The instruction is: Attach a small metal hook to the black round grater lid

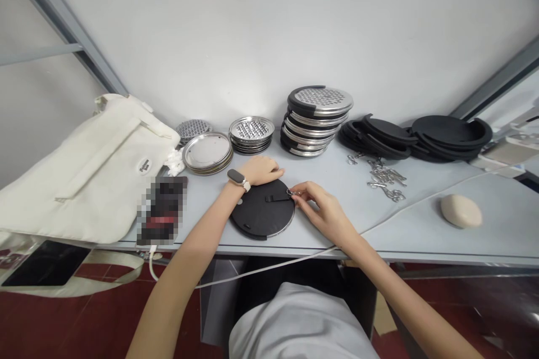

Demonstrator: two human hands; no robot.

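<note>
A round black-backed grater (263,213) with a thin metal rim lies flat near the table's front edge. My left hand (261,170), with a watch on the wrist, is closed over its far edge; some fingertips are hidden. At the right edge, my right hand (318,206) pinches a small metal clasp (290,193) between thumb and fingers. The clasp sits at the end of a short black strap (275,198) on the black face. More metal clasps (385,175) lie in a loose heap to the right.
Behind stand a tall stack of black-rimmed graters (318,123), perforated metal discs (251,132), plain metal discs (208,151) and black covers (450,132). A white bag (92,174) and a blurred phone (162,210) are left. A white cable (396,214) crosses the table near a beige rounded object (461,210).
</note>
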